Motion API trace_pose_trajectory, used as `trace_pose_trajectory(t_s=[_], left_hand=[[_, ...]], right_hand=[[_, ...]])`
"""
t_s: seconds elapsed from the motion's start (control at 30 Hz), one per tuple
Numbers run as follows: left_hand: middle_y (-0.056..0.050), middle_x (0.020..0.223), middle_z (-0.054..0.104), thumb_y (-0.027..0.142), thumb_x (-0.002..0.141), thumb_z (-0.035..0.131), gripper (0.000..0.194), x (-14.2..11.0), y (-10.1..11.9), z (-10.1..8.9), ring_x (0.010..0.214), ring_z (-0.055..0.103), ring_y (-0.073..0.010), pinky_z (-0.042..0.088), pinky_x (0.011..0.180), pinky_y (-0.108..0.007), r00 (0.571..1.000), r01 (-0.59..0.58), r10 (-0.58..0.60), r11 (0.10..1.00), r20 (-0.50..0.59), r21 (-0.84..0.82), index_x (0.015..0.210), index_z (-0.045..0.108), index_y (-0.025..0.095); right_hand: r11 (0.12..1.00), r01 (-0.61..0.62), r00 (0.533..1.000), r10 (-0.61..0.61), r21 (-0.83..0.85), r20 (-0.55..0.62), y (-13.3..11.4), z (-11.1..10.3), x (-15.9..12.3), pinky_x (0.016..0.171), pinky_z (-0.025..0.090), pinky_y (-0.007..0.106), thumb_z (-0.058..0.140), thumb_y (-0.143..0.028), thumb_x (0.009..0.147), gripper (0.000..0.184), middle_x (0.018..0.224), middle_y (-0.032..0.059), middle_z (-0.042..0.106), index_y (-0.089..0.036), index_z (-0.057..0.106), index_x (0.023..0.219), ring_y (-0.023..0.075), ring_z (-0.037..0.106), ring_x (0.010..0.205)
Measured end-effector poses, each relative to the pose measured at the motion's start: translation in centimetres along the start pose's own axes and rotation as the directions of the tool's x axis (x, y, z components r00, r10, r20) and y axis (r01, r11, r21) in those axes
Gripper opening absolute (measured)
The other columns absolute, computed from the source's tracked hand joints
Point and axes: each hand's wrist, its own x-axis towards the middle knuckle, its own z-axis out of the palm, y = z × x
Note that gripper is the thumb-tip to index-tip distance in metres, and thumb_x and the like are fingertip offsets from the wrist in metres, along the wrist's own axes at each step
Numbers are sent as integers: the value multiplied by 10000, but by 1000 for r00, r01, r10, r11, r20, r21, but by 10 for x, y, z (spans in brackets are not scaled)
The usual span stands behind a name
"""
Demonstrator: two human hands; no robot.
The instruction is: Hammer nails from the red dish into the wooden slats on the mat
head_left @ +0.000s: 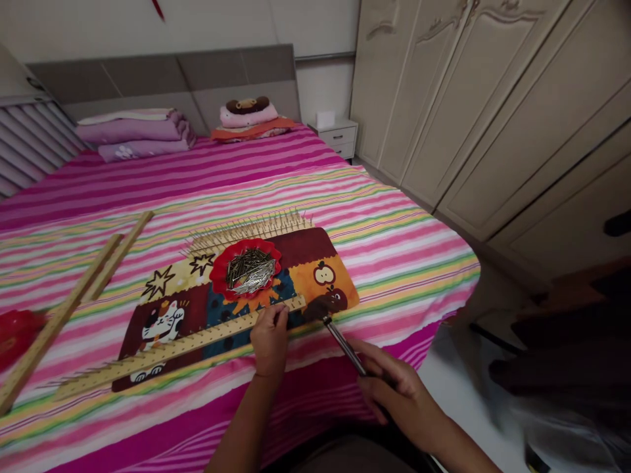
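Note:
My right hand [397, 391] is wrapped round the handle of a hammer [344, 343]. Its dark, blurred head hovers by the right end of a long wooden strip [211, 335]. Rows of small holes run along that strip, and nails stick up from its left part. My left hand [270, 335] rests at the strip's right part, thumb and fingertips pinched together; whatever is between them is too small to make out. Just behind the strip, a red scalloped bowl [217, 272] holds a heap of nails [251, 270]. A patterned mat [315, 246] lies beneath.
Another strip bristling with nails [251, 230] lies at the mat's far edge. Wooden bars [64, 322] and a second red bowl [20, 335] are on the left. All lie on a bed with a striped sheet [394, 243]. Wardrobes [444, 85] line the right.

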Motion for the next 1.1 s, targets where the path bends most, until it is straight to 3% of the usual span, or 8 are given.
trace_pose_trajectory(t_s=[0.17, 0.4, 0.5, 0.67, 0.8, 0.93, 1.03, 1.1], left_hand=[[-15, 759, 665, 310, 768, 528, 163, -3, 1, -2, 728, 601, -154, 450, 711, -256, 1000, -30, 30, 999, 2, 40, 746, 664, 224], [-4, 691, 623, 304, 776, 525, 159, -5, 1, 0, 665, 565, -143, 425, 653, -244, 998, -59, 59, 996, -11, 67, 697, 637, 225], [-3, 666, 605, 296, 780, 520, 163, -4, 1, -1, 645, 556, -139, 418, 635, -241, 998, -53, 54, 995, -10, 88, 678, 624, 221], [-23, 755, 664, 309, 767, 525, 153, -2, 0, 1, 749, 607, -165, 457, 714, -269, 998, -59, 59, 998, -1, 12, 732, 648, 226], [-41, 817, 689, 331, 737, 551, 180, -8, 0, -3, 737, 629, -169, 485, 714, -285, 1000, -25, 25, 999, 3, -30, 809, 670, 216], [-46, 828, 696, 385, 753, 546, 225, -3, 8, -31, 738, 635, -175, 489, 710, -287, 997, -74, 74, 996, 8, 42, 836, 678, 222], [-39, 818, 699, 399, 745, 559, 216, 29, 19, -63, 729, 631, -183, 476, 711, -286, 995, -93, 98, 975, -18, 204, 800, 686, 233], [-36, 836, 711, 357, 747, 553, 196, 60, 24, -79, 744, 636, -187, 466, 727, -283, 996, -80, 89, 941, -14, 329, 815, 694, 238]], right_hand=[[959, 129, 991, -116, -252, 66, -31, 19, 32, 477, 301, 211, 533, -218, 857, 414, 619, -67, 419, -253, 542, 1269, 87, 340, 511], [862, 272, 962, -240, -428, 129, -37, 33, 50, 541, 383, 215, 506, -153, 851, 431, 650, -41, 484, -242, 547, 1271, 108, 408, 571], [858, 266, 964, -234, -439, 127, -41, 33, 46, 583, 406, 225, 496, -133, 844, 426, 671, -37, 493, -261, 571, 1243, 114, 431, 606], [918, 201, 979, -184, -341, 82, -45, 21, 24, 440, 313, 206, 507, -251, 876, 454, 602, -53, 422, -264, 489, 1330, 95, 340, 494], [980, -33, 992, 55, -196, 109, -20, 4, 5, 419, 315, 212, 529, -316, 856, 466, 655, -35, 533, -309, 505, 1321, 79, 351, 443], [976, -180, 976, 192, -120, 101, 27, -12, -1, 402, 332, 201, 549, -332, 836, 472, 893, 10, 680, -327, 518, 1306, 85, 445, 455], [987, -154, 982, 159, -50, 105, 55, -22, 4, 598, 497, 279, 565, -336, 834, 429, 1015, 45, 710, -289, 571, 1261, 196, 648, 749], [992, -130, 987, 130, -9, 92, 65, -26, 8, 807, 504, 357, 598, -337, 809, 411, 1066, 60, 712, -268, 615, 1213, 259, 641, 976]])
